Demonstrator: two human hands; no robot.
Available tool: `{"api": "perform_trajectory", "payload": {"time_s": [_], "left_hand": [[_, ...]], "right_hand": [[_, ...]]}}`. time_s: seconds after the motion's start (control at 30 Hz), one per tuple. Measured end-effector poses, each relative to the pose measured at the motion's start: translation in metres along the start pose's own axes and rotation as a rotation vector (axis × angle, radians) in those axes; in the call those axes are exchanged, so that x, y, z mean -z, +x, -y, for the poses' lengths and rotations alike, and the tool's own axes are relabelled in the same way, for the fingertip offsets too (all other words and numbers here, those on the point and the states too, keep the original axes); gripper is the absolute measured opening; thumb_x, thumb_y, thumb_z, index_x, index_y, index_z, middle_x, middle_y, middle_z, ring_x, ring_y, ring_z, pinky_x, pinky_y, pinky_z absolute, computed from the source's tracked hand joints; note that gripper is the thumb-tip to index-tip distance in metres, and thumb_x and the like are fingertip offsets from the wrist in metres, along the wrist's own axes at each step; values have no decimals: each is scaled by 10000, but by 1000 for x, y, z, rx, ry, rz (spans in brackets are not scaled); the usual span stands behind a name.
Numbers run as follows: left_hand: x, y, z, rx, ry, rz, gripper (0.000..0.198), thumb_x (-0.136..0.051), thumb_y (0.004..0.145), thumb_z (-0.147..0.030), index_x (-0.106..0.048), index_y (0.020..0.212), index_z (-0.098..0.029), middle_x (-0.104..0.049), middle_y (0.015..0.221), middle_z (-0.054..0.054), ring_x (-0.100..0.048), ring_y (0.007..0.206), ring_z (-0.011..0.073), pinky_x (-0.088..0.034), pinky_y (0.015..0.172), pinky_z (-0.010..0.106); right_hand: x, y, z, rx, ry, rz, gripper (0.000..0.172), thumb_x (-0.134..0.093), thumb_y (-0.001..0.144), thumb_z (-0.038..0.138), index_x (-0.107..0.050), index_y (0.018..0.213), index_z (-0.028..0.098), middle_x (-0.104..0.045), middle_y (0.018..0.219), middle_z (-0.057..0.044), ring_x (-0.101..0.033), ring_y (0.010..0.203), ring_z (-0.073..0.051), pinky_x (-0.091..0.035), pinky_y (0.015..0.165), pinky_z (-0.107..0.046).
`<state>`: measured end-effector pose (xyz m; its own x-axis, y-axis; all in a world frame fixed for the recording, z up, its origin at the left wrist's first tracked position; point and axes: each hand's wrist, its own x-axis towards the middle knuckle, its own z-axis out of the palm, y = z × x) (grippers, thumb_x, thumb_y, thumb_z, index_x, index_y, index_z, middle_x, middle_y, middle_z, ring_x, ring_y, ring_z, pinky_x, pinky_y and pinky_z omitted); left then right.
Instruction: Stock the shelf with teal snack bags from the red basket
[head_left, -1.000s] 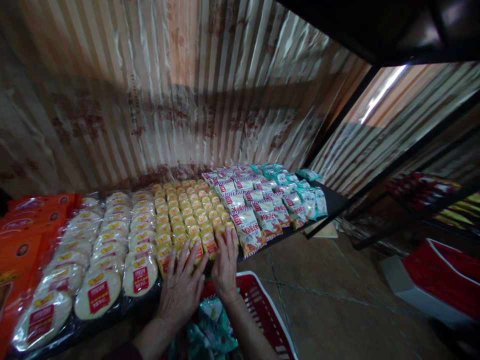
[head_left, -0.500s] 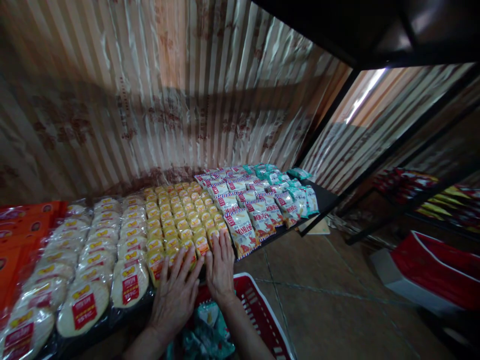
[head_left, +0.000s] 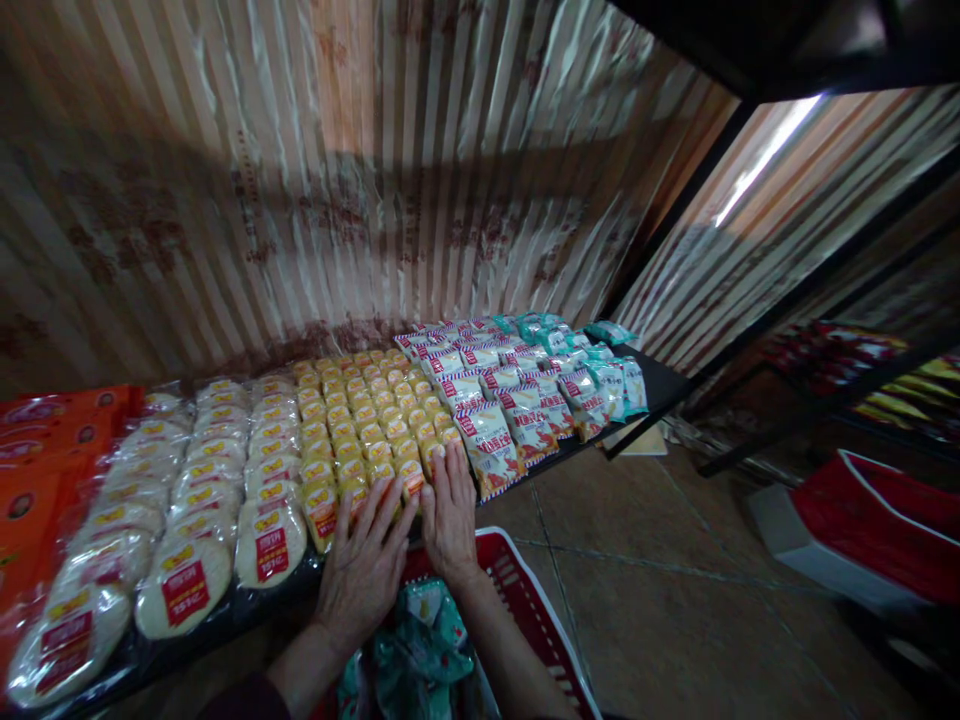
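Rows of small yellow snack packs (head_left: 360,415) stand on a dark shelf. My left hand (head_left: 364,570) lies against their front ends, fingers stretched out and slightly spread. Beside it, my right hand (head_left: 450,520) rests its extended fingers on the front packs at the right edge of the yellow rows. Neither hand is closed round a pack. Just right of my right hand are white-and-red snack bags (head_left: 487,450). To the left stand rows of round, flat crackers in clear wrappers (head_left: 270,540).
Below my hands stands a red basket (head_left: 517,590) holding teal bags (head_left: 424,640). Orange packages (head_left: 45,480) lie at the far left, teal bags (head_left: 626,385) at the shelf's right end. Striped sheeting (head_left: 337,150) hangs behind. A red-and-white box (head_left: 862,520) sits on the tiled floor (head_left: 637,550).
The view has shifted slightly, so the shelf sits a little higher and further right. Both hands stay against the front of the yellow packs with fingers extended.
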<state>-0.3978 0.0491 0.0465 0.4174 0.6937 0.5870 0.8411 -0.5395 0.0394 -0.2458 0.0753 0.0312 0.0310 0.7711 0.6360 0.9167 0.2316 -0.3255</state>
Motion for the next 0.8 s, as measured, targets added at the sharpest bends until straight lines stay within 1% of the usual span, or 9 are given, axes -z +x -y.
{"api": "perform_trajectory", "payload": {"time_s": [0.17, 0.3, 0.37, 0.43, 0.63, 0.8], "left_hand": [[0, 0, 0, -20, 2, 23, 459, -446, 898, -364, -485, 1350, -292, -411, 1464, 6, -321, 1368, 234, -10, 1162, 471], [0, 3, 0, -26, -6, 54, 480, -459, 890, -365, -471, 1361, -272, -391, 1478, 26, -306, 1380, 212, -14, 1165, 436], [1, 3, 0, -28, -9, 46, 487, -463, 888, -371, -471, 1362, -260, -392, 1477, 37, -305, 1381, 211, -16, 1165, 433], [1, 2, 0, -29, -14, 32, 496, -468, 886, -371, -461, 1369, -258, -396, 1475, 43, -305, 1381, 212, -24, 1166, 435], [3, -2, 3, -31, -14, 17, 495, -470, 886, -357, -456, 1371, -259, -389, 1480, 51, -298, 1387, 219, -35, 1166, 456], [8, -5, 6, -25, 6, -3, 501, -476, 880, -335, -453, 1373, -252, -374, 1488, 71, -281, 1397, 224, -39, 1164, 463]], "right_hand": [[-1, -6, 0, 6, 1, 2, 584, -309, 978, 262, -58, 1504, 226, -156, 1568, -121, -131, 1443, -267, -318, 1076, -512], [-1, -6, -1, 7, -7, 3, 578, -313, 977, 262, -74, 1503, 234, -156, 1568, -121, -164, 1436, -266, -317, 1074, -498], [-1, -6, -1, 12, -17, 15, 566, -327, 974, 263, -117, 1499, 244, -168, 1566, -117, -189, 1429, -263, -311, 1078, -490], [0, -6, -1, 15, -21, 23, 557, -330, 973, 262, -140, 1497, 248, -170, 1566, -114, -187, 1429, -263, -309, 1078, -487], [3, -10, 2, 28, -23, 4, 569, -299, 973, 254, -90, 1501, 247, -101, 1580, -103, -127, 1441, -285, -295, 1080, -518], [1, -14, 7, 98, -82, 7, 595, -342, 965, 248, -83, 1502, 249, -60, 1584, -106, -121, 1439, -301, -290, 1073, -521]]}}
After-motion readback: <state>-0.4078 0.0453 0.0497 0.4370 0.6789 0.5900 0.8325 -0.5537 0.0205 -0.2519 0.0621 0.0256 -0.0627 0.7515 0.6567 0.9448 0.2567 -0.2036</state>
